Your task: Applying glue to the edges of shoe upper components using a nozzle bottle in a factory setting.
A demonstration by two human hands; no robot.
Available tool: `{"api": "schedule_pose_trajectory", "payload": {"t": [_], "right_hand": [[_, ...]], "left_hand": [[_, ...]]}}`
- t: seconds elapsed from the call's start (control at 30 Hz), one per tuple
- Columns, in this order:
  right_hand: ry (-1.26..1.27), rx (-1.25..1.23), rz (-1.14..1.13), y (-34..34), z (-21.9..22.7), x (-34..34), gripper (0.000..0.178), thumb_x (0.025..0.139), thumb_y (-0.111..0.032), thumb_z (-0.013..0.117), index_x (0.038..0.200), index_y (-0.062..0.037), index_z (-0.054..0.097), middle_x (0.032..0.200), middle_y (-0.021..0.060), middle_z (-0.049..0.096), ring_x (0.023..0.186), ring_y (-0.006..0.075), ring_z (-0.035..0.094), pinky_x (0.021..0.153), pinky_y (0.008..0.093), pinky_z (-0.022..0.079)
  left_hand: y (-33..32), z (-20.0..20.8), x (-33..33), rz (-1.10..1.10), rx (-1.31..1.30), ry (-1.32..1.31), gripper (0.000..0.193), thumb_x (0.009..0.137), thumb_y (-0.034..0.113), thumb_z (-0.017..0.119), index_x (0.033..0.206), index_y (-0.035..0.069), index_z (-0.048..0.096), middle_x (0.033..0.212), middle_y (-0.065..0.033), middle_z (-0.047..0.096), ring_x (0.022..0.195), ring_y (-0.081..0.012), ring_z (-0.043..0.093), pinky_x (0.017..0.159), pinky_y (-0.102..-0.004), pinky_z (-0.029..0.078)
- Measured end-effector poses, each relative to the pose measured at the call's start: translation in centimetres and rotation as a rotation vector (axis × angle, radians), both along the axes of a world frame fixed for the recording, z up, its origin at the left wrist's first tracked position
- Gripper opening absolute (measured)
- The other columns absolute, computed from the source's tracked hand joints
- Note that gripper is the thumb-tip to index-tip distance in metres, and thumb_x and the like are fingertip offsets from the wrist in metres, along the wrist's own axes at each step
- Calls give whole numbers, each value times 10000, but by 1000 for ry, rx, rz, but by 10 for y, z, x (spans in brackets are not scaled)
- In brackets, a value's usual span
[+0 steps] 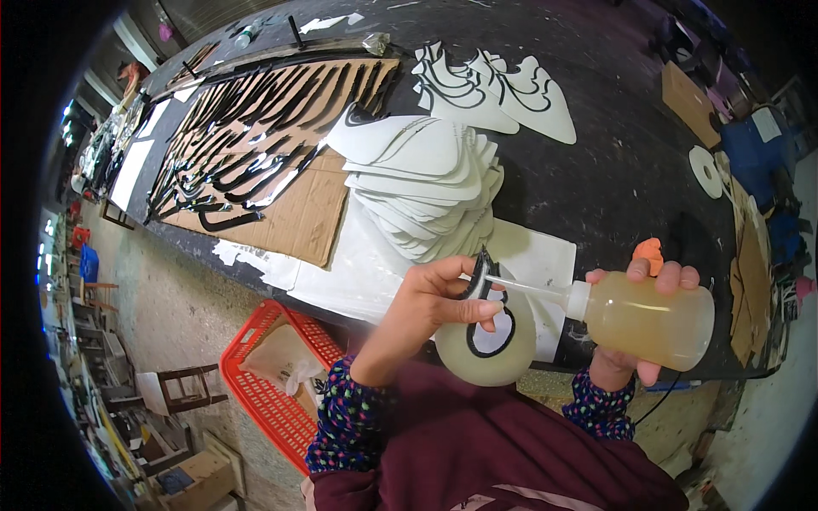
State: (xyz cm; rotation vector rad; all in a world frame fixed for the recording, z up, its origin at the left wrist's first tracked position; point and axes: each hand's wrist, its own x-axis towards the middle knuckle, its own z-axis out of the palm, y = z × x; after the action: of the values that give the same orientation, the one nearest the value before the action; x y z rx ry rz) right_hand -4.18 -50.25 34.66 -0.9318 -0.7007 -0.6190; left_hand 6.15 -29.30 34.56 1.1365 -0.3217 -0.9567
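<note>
My left hand (426,300) pinches a black strip (480,272) between thumb and fingers. Below the fingers the black strip loops round the edge of a white opening in a rounded pale piece (456,362). In my right hand (669,274) is a clear squeeze bottle (648,319) of yellowish liquid, held sideways with fingers wrapped round it. Its thin nozzle (528,289) points left, and the tip meets the black strip by my left fingers. Just beyond my left hand lies a fanned stack of white cut pieces (417,187).
Rows of black strips lie on a cardboard sheet (298,221) at the left of the dark table (596,153). White pieces with black curved trim (541,106) lie farther back. A red basket (273,400) stands on the floor. An orange lump (649,253) sits behind the bottle.
</note>
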Motion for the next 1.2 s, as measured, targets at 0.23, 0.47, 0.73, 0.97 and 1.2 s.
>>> {"api": "schedule_pose_trajectory", "payload": {"t": [0.23, 0.47, 0.73, 0.97, 1.2], "right_hand": [[52, -17, -199, 0, -3, -3, 851, 535, -236, 840, 1192, -165, 303, 1144, -5, 406, 1124, 268, 402, 896, 596, 386], [11, -46, -52, -6, -8, -4, 843, 561, -203, 833, 1223, -176, 311, 1170, 12, 425, 1144, 291, 403, 905, 605, 377], [34, -18, -59, -10, -7, -10, 829, 544, -217, 837, 1195, -177, 326, 1144, -5, 422, 1131, 268, 407, 903, 595, 386], [107, -18, -252, -9, -9, -16, 819, 534, -239, 839, 1172, -174, 328, 1109, -18, 414, 1115, 258, 408, 905, 598, 385], [114, -38, -215, -15, -15, -16, 813, 553, -300, 823, 1172, -152, 316, 1107, -15, 405, 1110, 255, 410, 888, 562, 428]], "left_hand": [[-3, -1, -1, -17, 11, 5, 188, 739, 12, 660, 909, -7, 582, 671, -74, 618, 594, -129, 593, 598, -219, 460], [-7, -2, -3, -15, 10, 6, 184, 741, 13, 658, 906, -12, 581, 665, -77, 614, 589, -128, 590, 593, -217, 455], [-12, -4, -4, -14, 14, 3, 176, 743, 12, 656, 899, -14, 578, 666, -81, 614, 585, -130, 587, 584, -211, 452], [-18, -9, -6, -27, 28, 9, 184, 742, 7, 656, 904, -13, 571, 659, -82, 611, 576, -132, 584, 568, -215, 450], [-25, -14, -5, -39, 44, -1, 192, 739, 9, 660, 908, -7, 570, 657, -78, 610, 568, -132, 583, 566, -217, 452]]}}
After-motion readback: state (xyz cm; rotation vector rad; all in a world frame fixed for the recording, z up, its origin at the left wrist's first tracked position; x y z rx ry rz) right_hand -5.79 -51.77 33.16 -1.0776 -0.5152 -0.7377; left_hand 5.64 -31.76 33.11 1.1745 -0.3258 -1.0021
